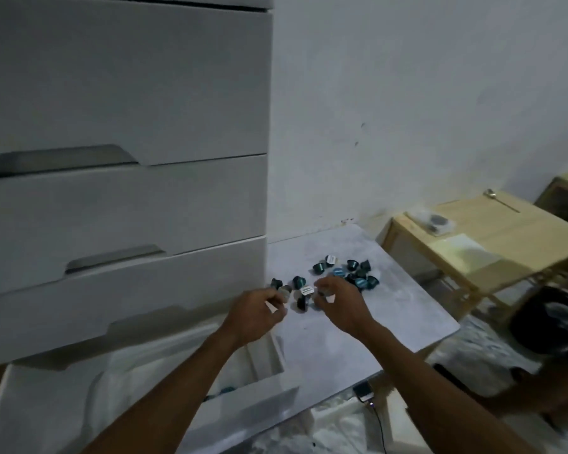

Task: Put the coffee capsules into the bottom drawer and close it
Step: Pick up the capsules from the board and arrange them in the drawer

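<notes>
Several dark blue and teal coffee capsules [348, 273] lie scattered on a low white table [391, 309] beside a white chest of drawers [122, 198]. The bottom drawer [164, 407] is pulled open below my arms, and a couple of teal capsules [225, 389] show inside it. My left hand [259, 311] curls over capsules at the near left of the group, fingers closed around a grey one. My right hand [340, 299] is next to it, fingers pinched on a capsule. More capsules [304, 294] lie between both hands.
A light wooden side table [492, 237] with a spoon and a plastic packet stands to the right against the white wall. A dark round object [551, 322] sits on the floor at the right. A black cable and a small device [364, 393] lie under the white table.
</notes>
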